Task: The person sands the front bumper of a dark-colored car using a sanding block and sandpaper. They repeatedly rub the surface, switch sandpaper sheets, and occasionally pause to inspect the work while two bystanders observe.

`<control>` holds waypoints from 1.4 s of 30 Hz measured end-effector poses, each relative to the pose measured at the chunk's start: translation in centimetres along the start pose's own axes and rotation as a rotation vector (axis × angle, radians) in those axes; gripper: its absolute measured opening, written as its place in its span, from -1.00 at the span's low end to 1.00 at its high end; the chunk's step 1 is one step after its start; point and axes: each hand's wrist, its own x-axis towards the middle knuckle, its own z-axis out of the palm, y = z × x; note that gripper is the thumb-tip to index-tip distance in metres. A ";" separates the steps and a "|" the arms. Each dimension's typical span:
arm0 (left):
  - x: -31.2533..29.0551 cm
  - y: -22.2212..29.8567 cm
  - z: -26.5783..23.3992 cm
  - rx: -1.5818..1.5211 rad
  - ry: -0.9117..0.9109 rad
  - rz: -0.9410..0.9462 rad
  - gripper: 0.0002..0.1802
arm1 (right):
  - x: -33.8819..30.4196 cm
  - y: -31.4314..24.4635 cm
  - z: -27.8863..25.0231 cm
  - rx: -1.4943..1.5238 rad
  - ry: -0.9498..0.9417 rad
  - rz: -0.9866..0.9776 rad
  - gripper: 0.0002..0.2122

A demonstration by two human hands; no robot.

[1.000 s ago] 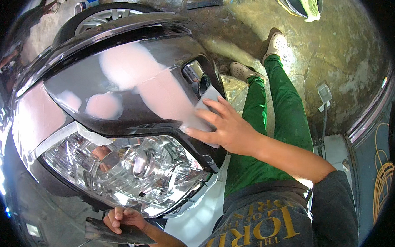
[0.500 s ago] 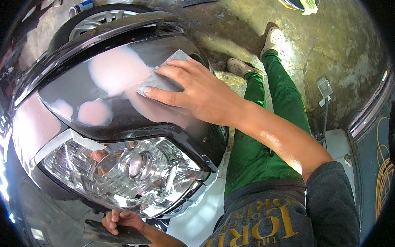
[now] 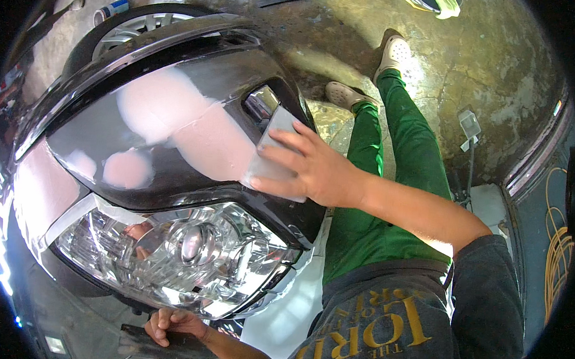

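Note:
My right hand (image 3: 319, 174) lies closed over a grey sheet of sandpaper (image 3: 277, 138), pressed against the edge of a black car fender (image 3: 234, 73). Its fingers spread across the sheet. Pale pink, smooth-edged filler patches (image 3: 216, 142) cover much of the fender; a small round one (image 3: 128, 168) sits nearer the headlight (image 3: 190, 246). Low in the view, my left hand (image 3: 176, 324) has its fingers curled at a dark flat strip (image 3: 167, 346), gripping its upper edge. What the strip is made of cannot be made out.
Masking tape (image 3: 77, 216) borders the headlight. A wheel (image 3: 137, 32) and a blue-and-white can (image 3: 111, 10) are at the upper left. On the concrete floor stands a small lamp-like object (image 3: 470, 124) with a cable. A coiled yellow hose (image 3: 558, 258) hangs at the right.
My right hand and the sandpaper have moved right and toward me, off the middle of the filler, uncovering pink filler and a recessed opening in the fender. My left hand has barely moved.

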 end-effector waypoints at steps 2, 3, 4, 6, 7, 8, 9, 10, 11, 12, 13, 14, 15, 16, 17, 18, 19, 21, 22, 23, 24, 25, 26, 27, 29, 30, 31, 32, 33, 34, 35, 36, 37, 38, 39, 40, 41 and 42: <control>0.0 -0.1 0.0 -0.016 -0.007 0.000 -0.73 | -2.2 -0.4 0.4 0.054 -0.027 -0.008 -0.45; 0.0 -0.1 0.0 -0.027 -0.010 -0.004 -0.73 | -3.2 -0.5 0.3 0.042 -0.068 -0.015 -0.45; 0.1 -0.1 0.0 -0.028 -0.008 -0.004 -0.73 | -3.9 -0.7 -0.1 0.029 -0.110 -0.022 -0.45; 0.0 0.0 -0.1 -0.023 -0.001 0.001 -0.73 | -5.1 -1.4 -1.1 0.027 -0.132 -0.014 -0.47; -0.2 0.2 -0.3 -0.008 -0.010 0.006 -0.74 | -5.4 -2.0 -2.0 0.026 -0.124 0.029 -0.48; -0.3 0.4 -0.4 0.007 -0.016 0.008 -0.76 | -5.7 -2.7 -3.0 0.024 -0.116 0.071 -0.48; -0.4 0.6 -0.9 0.030 -0.034 0.008 -0.78 | -6.0 -3.2 -3.7 0.021 -0.107 0.112 -0.48; -0.4 0.6 -1.1 0.042 -0.055 0.008 -0.80 | -6.2 -3.3 -4.0 0.058 -0.017 0.131 -0.49; -0.4 0.6 -1.2 0.056 -0.074 0.007 -0.82 | -6.1 -3.3 -4.1 0.083 0.007 0.156 -0.49; -0.4 0.6 -1.2 0.064 -0.089 0.000 -0.83 | -5.8 -3.4 -4.1 0.110 0.029 0.181 -0.49; -0.4 0.6 -1.4 0.073 -0.107 -0.005 -0.83 | -4.9 -3.5 -4.5 0.136 0.054 0.203 -0.48; -0.7 0.7 -1.5 0.104 -0.105 0.019 -0.84 | -3.5 -3.1 -4.8 0.097 0.050 0.166 -0.52; -0.9 0.8 -1.7 0.135 -0.103 0.041 -0.79 | -1.8 -2.9 -4.9 0.131 0.072 0.164 -0.52; -0.7 0.6 -1.6 0.145 -0.096 0.037 -0.76 | -0.3 -2.4 -4.8 0.166 0.098 0.165 -0.52; -0.5 0.6 -1.6 0.156 -0.097 0.038 -0.76 | 1.3 -1.8 -4.8 0.202 0.122 0.166 -0.52; -0.5 0.6 -1.6 0.170 -0.095 0.041 -0.75 | 2.7 -1.1 -4.5 0.169 0.123 0.156 -0.53; -0.6 0.6 -1.6 0.183 -0.090 0.047 -0.74 | 4.1 -0.3 -4.2 0.139 0.120 0.147 -0.54; -0.6 0.5 -1.5 0.197 -0.098 0.055 -0.75 | 5.9 1.2 -3.8 0.112 0.118 0.125 -0.55; -0.6 0.4 -1.5 0.198 -0.099 0.059 -0.75 | 6.7 2.0 -3.7 0.111 0.115 0.108 -0.56; -0.5 0.1 -1.3 0.192 -0.096 0.066 -0.75 | 7.1 2.5 -3.7 0.109 0.112 0.091 -0.56; -0.6 0.2 -1.3 0.185 -0.094 0.065 -0.75 | 7.2 2.7 -3.7 0.108 0.101 0.098 -0.55; -0.6 0.2 -1.4 0.178 -0.090 0.066 -0.76 | 7.0 3.0 -3.6 0.097 0.087 0.071 -0.55; -0.7 0.7 -1.7 0.170 -0.087 0.059 -0.76 | 6.8 3.2 -3.4 0.086 0.073 0.046 -0.55; -0.7 0.7 -1.8 0.161 -0.087 0.058 -0.79 | 6.6 3.3 -3.3 0.074 0.061 0.020 -0.55; -0.8 0.3 -1.8 0.141 -0.082 0.072 -0.82 | 5.0 2.3 -3.1 0.085 -0.012 0.048 -0.52; -0.8 0.3 -1.7 0.131 -0.079 0.067 -0.82 | 3.9 1.4 -3.1 0.090 -0.047 0.062 -0.51; -0.6 0.2 -1.5 0.123 -0.080 0.060 -0.82 | 2.7 0.7 -3.0 0.070 -0.061 0.071 -0.53; -0.5 0.4 -1.5 0.112 -0.075 0.039 -0.81 | 1.3 -0.1 -2.9 0.049 -0.079 0.079 -0.55; -0.4 0.4 -1.3 0.099 -0.076 0.029 -0.82 | 0.0 -0.8 -2.5 0.028 -0.097 0.088 -0.57; -0.1 0.3 -1.1 0.089 -0.077 0.016 -0.82 | -1.4 -0.8 -1.5 0.019 -0.113 0.088 -0.57; 0.2 0.0 -0.7 0.077 -0.083 0.016 -0.83 | -2.2 -1.1 -1.3 0.017 -0.134 0.088 -0.57; 0.3 0.0 -0.6 0.080 -0.085 0.017 -0.82 | -3.0 -1.4 -1.3 0.015 -0.154 0.089 -0.57; 0.4 -0.1 -0.5 0.083 -0.089 0.019 -0.79 | -3.5 -1.7 -1.6 0.013 -0.172 0.089 -0.58; 0.3 0.3 -0.7 0.102 -0.090 0.022 -0.80 | -4.1 -1.9 -2.0 0.023 -0.229 0.099 -0.51; 0.3 0.6 -0.9 0.121 -0.093 0.025 -0.81 | -4.6 -2.2 -2.6 0.029 -0.245 0.114 -0.52; 0.1 0.7 -1.0 0.128 -0.084 0.030 -0.82 | -4.7 -2.7 -3.5 0.035 -0.266 0.124 -0.53; -0.1 0.9 -1.0 0.135 -0.077 0.036 -0.82 | -5.0 -3.3 -4.5 0.038 -0.287 0.133 -0.53; -0.4 0.8 -1.0 0.142 -0.071 0.040 -0.82 | -5.5 -4.0 -5.5 0.022 -0.227 0.134 -0.52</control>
